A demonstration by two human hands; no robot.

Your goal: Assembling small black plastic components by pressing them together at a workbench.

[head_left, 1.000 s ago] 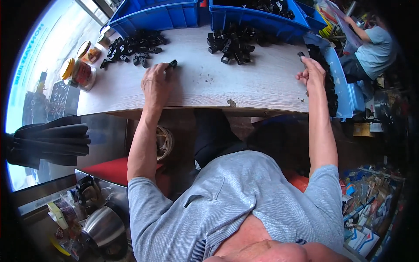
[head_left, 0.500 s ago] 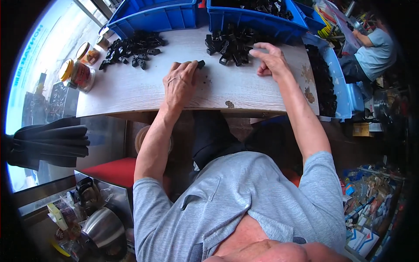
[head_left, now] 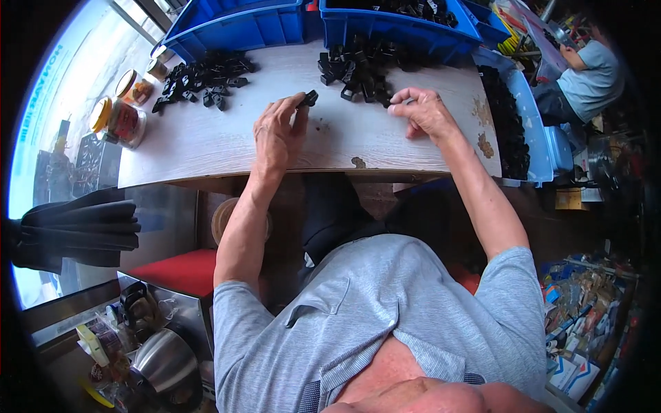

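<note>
My left hand is over the middle of the table, its fingertips closed on a small black plastic part. The part sticks out past the index finger and is held a little above the tabletop. My right hand is beside the right-hand pile of black plastic parts, with its fingers bent and apart. Its fingertips come close to the pile's near right edge, and I see nothing held between them. Another pile of black plastic parts lies to the left. Tiny dark crumbs lie on the pale table near my left hand.
Two blue bins stand along the far edge, the right one containing black parts. A lighter blue bin of black pieces is at the table's right. Lidded jars line the left edge. Another person sits at far right.
My left hand has lifted and tilted slightly, showing more of the black part. My right hand has dropped toward me a little, its upper fingers drawing closer together. The view has shifted slightly.
</note>
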